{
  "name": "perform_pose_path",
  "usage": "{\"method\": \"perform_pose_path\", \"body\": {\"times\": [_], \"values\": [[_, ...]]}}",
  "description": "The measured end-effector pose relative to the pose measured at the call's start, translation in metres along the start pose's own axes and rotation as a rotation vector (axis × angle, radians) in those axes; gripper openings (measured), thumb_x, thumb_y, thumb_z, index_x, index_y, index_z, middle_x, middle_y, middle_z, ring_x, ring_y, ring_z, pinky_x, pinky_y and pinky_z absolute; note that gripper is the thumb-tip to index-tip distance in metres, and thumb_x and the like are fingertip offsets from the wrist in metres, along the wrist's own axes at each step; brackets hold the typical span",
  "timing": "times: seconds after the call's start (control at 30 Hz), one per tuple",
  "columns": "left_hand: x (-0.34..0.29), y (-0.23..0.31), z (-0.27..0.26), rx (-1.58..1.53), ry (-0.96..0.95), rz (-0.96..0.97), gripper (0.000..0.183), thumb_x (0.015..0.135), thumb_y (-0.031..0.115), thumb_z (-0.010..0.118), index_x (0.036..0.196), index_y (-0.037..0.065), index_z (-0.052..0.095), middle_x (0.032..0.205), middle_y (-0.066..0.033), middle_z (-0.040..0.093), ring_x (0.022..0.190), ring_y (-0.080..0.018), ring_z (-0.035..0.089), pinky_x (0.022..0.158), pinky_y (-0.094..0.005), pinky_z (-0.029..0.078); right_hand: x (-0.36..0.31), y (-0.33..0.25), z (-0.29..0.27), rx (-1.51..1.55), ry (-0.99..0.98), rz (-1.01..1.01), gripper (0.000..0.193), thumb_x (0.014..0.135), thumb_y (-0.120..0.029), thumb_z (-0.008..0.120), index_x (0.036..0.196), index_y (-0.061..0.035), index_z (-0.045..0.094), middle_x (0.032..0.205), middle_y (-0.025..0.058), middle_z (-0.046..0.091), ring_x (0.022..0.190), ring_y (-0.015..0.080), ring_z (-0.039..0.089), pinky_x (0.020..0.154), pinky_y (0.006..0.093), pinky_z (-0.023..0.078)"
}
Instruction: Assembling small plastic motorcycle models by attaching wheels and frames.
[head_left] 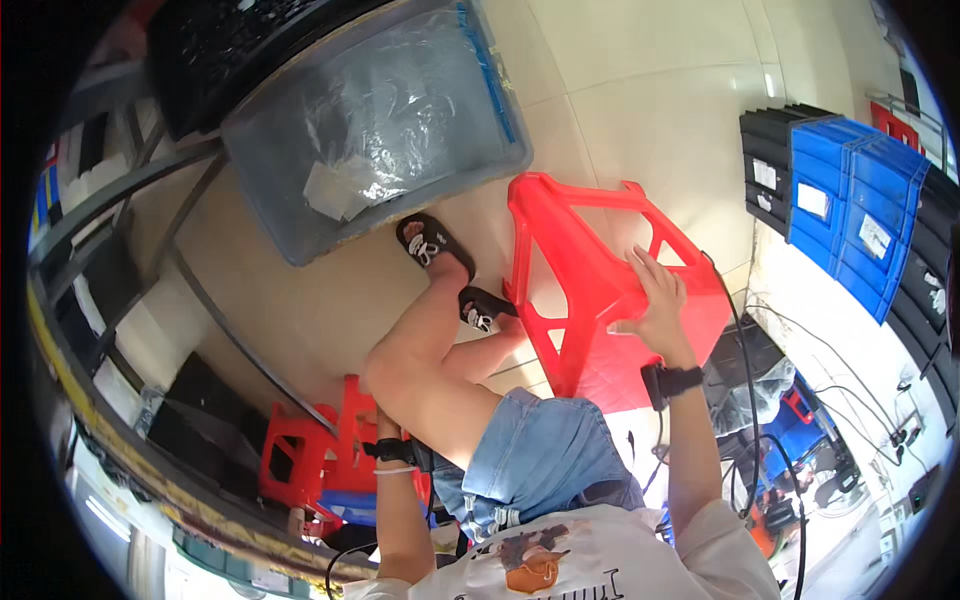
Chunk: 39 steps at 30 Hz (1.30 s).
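My right hand [655, 300] lies on a red plastic stool [580, 270], where the side meets the seat. Its fingers are stretched and the thumb stands apart. The stool is tipped, with its patterned seat toward me and its legs pointing away. My left hand [388, 426] is low beside my knee, next to another red stool [353, 450]; the knee hides its fingers, so I cannot tell what they touch. Black bands are on both wrists.
A grey plastic bin [270, 200] with clear plastic film stands ahead of my feet. A metal frame [200, 240] runs along the left. Blue crates [855, 200] are stacked at the right. Black cables [745, 370] hang near my right arm.
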<state>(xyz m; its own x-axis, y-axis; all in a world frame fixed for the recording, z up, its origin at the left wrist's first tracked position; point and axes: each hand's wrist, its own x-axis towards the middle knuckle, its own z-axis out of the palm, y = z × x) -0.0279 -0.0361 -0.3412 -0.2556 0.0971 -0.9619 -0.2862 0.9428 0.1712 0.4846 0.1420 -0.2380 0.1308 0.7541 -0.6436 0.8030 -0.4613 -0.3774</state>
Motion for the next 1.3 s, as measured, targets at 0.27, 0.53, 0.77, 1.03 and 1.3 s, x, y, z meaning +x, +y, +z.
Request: {"method": "perform_pose_path", "body": {"times": [0.27, 0.53, 0.77, 1.03, 1.3], "values": [[-0.088, -0.012, 0.042, 0.536, 0.13, 0.038, 0.02, 0.09, 0.018, 0.058, 0.1, 0.0, 0.062, 0.082, -0.0069, 0.066, 0.068, -0.0171, 0.059, 0.061, -0.033, 0.047, 0.003, 0.019, 0.014, -0.124, -0.01, -0.041, 0.117, 0.04, -0.042, 0.092, 0.144, -0.017, 0.045, 0.156, 0.0055, 0.033, 0.141, 0.028, 0.031, 0.111, 0.0493, 0.02], [-0.153, -0.02, 0.043, 0.257, -0.064, -0.224, 0.021, 0.084, 0.016, 0.062, 0.101, 0.004, 0.061, 0.075, -0.0066, 0.061, 0.06, -0.0158, 0.057, 0.05, -0.0299, 0.045, 0.008, 0.017, 0.007, -0.139, -0.109, -0.022, 0.101, 0.047, -0.036, 0.091, 0.138, -0.0185, 0.052, 0.149, 0.0078, 0.044, 0.137, 0.0289, 0.038, 0.11, 0.0479, 0.021], [-0.209, 0.01, 0.042, 0.242, 0.01, 0.118, 0.023, 0.086, 0.01, 0.063, 0.108, 0.003, 0.059, 0.09, -0.0081, 0.064, 0.085, -0.0189, 0.06, 0.078, -0.0318, 0.048, 0.012, -0.005, 0.017, -0.181, -0.171, 0.005, 0.105, 0.049, -0.031, 0.092, 0.142, -0.0172, 0.046, 0.148, 0.012, 0.044, 0.139, 0.0288, 0.036, 0.111, 0.0473, 0.02], [-0.249, 0.082, 0.028, 0.232, -0.057, 0.342, 0.022, 0.085, -0.001, 0.061, 0.106, 0.003, 0.059, 0.092, -0.0046, 0.061, 0.088, -0.0128, 0.057, 0.078, -0.0254, 0.046, 0.023, -0.049, 0.03, -0.417, -0.378, 0.1, 0.118, 0.046, -0.033, 0.093, 0.147, -0.0165, 0.035, 0.143, 0.0112, 0.047, 0.136, 0.0305, 0.039, 0.109, 0.0558, 0.026], [-0.282, 0.08, 0.013, 0.493, -0.128, 0.373, 0.026, 0.09, 0.021, 0.066, 0.111, 0.007, 0.06, 0.099, -0.0154, 0.066, 0.09, -0.03, 0.065, 0.079, -0.0367, 0.049, 0.05, -0.088, 0.057, -0.696, -0.539, -0.015, 0.128, 0.037, -0.034, 0.097, 0.145, -0.0119, 0.031, 0.129, 0.0187, 0.052, 0.122, 0.0393, 0.049, 0.096, 0.0488, 0.049]]}}
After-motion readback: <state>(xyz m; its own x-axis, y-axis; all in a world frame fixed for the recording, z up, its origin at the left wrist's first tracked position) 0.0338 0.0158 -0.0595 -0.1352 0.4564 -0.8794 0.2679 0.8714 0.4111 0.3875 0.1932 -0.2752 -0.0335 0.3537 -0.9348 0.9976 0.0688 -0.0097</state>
